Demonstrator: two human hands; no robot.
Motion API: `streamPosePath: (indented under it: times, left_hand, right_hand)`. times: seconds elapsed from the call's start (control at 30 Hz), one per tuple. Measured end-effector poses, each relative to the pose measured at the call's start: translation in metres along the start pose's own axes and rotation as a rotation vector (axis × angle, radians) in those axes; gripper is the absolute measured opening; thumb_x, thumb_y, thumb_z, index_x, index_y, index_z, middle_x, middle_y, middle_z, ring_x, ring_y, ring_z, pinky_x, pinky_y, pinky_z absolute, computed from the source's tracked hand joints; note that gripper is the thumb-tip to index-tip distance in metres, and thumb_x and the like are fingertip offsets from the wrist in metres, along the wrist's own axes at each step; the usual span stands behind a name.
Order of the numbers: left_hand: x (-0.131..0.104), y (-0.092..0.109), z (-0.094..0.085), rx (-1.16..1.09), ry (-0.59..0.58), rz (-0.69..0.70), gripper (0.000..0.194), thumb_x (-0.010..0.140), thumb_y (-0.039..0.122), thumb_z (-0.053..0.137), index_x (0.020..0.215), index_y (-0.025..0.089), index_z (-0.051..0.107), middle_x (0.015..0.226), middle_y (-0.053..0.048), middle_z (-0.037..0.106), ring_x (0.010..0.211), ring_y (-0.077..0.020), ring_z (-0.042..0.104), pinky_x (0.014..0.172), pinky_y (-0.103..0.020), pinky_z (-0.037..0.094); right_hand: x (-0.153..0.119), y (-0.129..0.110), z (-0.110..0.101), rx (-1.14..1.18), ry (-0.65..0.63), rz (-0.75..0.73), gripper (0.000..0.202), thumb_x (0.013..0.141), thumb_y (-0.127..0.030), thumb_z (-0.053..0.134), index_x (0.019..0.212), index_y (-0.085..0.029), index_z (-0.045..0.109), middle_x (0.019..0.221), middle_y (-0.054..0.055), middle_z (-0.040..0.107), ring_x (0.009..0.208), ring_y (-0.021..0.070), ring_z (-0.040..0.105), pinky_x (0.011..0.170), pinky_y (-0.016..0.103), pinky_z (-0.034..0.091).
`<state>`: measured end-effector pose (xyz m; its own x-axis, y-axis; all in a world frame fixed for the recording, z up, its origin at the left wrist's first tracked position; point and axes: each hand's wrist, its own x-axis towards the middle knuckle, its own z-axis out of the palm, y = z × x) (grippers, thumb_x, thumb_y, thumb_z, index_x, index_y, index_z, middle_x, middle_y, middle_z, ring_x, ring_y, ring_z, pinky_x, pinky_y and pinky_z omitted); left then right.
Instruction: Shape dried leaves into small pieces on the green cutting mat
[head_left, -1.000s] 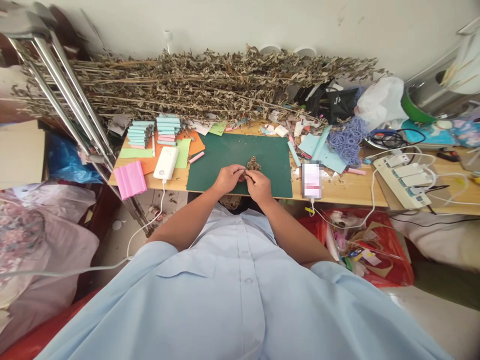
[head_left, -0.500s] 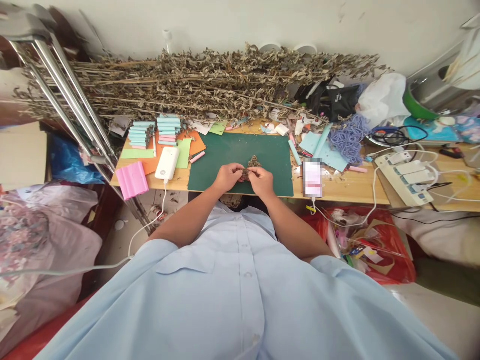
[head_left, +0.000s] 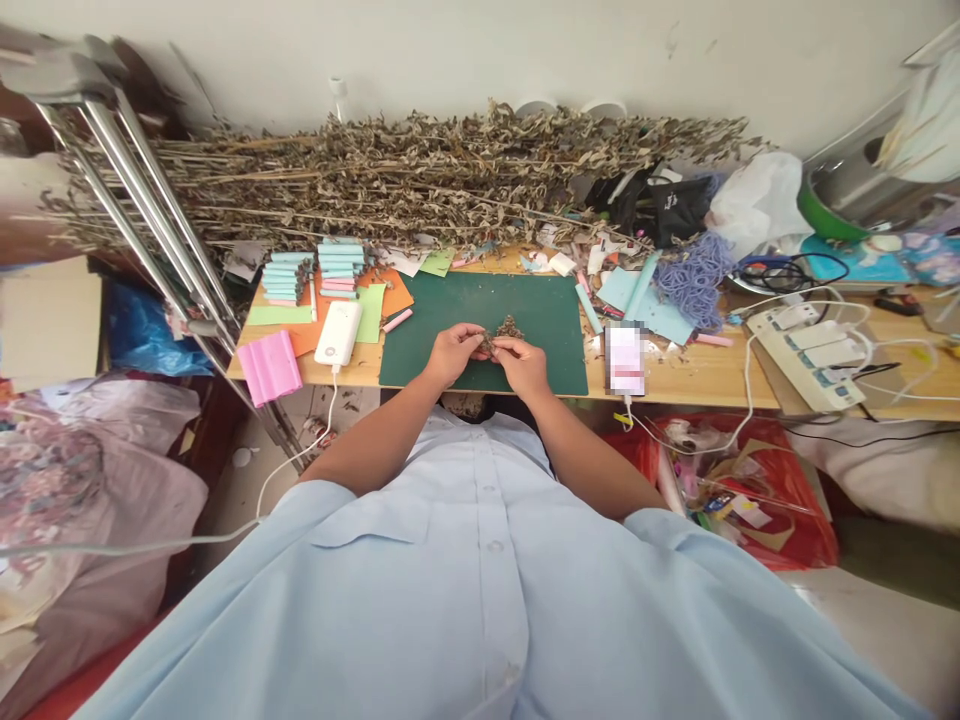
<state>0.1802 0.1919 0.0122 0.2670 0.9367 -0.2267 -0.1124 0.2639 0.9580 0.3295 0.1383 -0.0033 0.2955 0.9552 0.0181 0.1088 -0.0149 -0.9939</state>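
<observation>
My left hand (head_left: 455, 354) and my right hand (head_left: 521, 363) meet over the front part of a dark green cutting mat (head_left: 427, 300). Pinched between the fingertips of both is a small clump of dried leaves (head_left: 487, 343). Just beyond my right fingers, a little heap of crumbled dried leaves (head_left: 509, 327) lies on the mat. Fingers partly cover the clump, so its full shape is hidden.
Long dried plant stalks (head_left: 420, 170) lie along the wall. Stacked blue and pink paper rolls (head_left: 285, 277), a white power bank (head_left: 337, 332) and pink paper (head_left: 268, 367) sit left; a phone (head_left: 625, 358), purple yarn (head_left: 694, 280) and power strip (head_left: 806, 355) right. Crutches (head_left: 139, 180) lean left.
The clump between my fingertips has shifted slightly up and left, and my fingers have changed their hold on it a little. The camera view has tilted slightly.
</observation>
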Motion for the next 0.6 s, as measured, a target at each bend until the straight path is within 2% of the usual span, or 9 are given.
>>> streamPosePath:
  times: [0.13,0.27,0.43,0.6]
  left_hand:
    - [-0.001,-0.004,0.001,0.078,-0.008,0.028,0.014,0.09,0.018,0.067,0.103,0.012,0.068,0.076,-0.001,0.073,0.068,-0.0117,0.072,0.066,-0.024,0.063]
    - [-0.001,-0.007,0.004,0.185,-0.007,0.073,0.016,0.091,0.016,0.063,0.104,0.012,0.072,0.077,-0.002,0.074,0.066,-0.0114,0.07,0.06,-0.022,0.06]
    - [-0.003,-0.006,0.001,0.287,-0.08,0.113,0.022,0.091,0.016,0.061,0.105,0.014,0.078,0.091,-0.005,0.079,0.076,-0.0132,0.073,0.077,-0.027,0.063]
    - [-0.005,-0.012,-0.008,0.513,-0.12,0.272,0.035,0.08,0.011,0.073,0.114,0.016,0.078,0.112,-0.009,0.078,0.1,-0.0196,0.074,0.095,-0.033,0.06]
  right_hand:
    - [0.003,0.002,0.001,0.03,0.047,0.095,0.023,0.074,-0.038,0.076,0.088,-0.02,0.08,0.084,0.005,0.081,0.077,0.0249,0.078,0.082,0.045,0.067]
    - [0.002,0.0,0.001,-0.04,0.099,0.043,0.021,0.077,-0.037,0.073,0.088,-0.02,0.08,0.085,0.006,0.081,0.078,0.0248,0.078,0.081,0.043,0.066]
    - [0.002,-0.001,0.002,-0.055,0.104,-0.011,0.022,0.077,-0.039,0.074,0.088,-0.021,0.079,0.096,0.007,0.081,0.085,0.0237,0.077,0.084,0.041,0.065]
    - [0.005,0.005,0.004,-0.079,0.086,0.021,0.02,0.076,-0.038,0.073,0.085,-0.021,0.079,0.088,0.005,0.08,0.079,0.0237,0.076,0.081,0.041,0.065]
